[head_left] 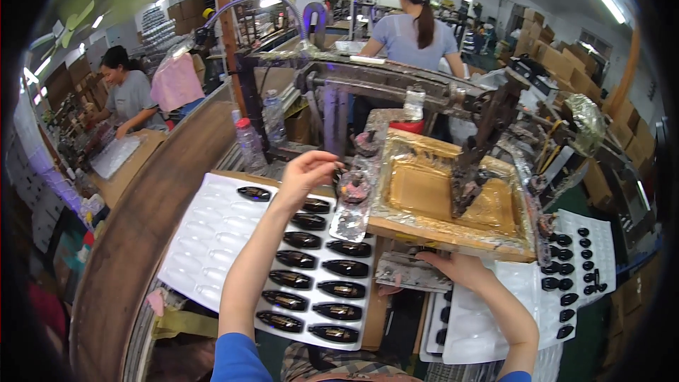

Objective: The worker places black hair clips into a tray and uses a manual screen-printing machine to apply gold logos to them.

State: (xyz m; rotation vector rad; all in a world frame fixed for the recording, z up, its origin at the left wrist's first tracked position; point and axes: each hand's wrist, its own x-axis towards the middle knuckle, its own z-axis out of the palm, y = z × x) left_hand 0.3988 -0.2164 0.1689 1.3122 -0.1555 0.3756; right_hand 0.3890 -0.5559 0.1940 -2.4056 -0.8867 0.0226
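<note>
My left hand [308, 175] is raised over the far end of a white tray [212, 240], its fingertips pinched together beside a clamp with pink smears [353, 185]. Whatever the pinch holds, if anything, is too small to make out. Glossy black boat-shaped pieces [344, 268] with gold markings lie in rows in the tray's hollows. My right hand [460, 269] reaches under the near edge of a wooden screen-printing frame [453, 232] coated with gold ink. It is beside a grey metal fixture [414, 272], and its fingers are partly hidden.
A dark metal printing arm [481, 131] stands over the frame. To the right, more white trays [488, 311] bear small black pieces [566, 283]. Plastic bottles [249, 143] stand behind the left tray. A brown curved table edge [134, 240] runs along the left. Two people work farther off.
</note>
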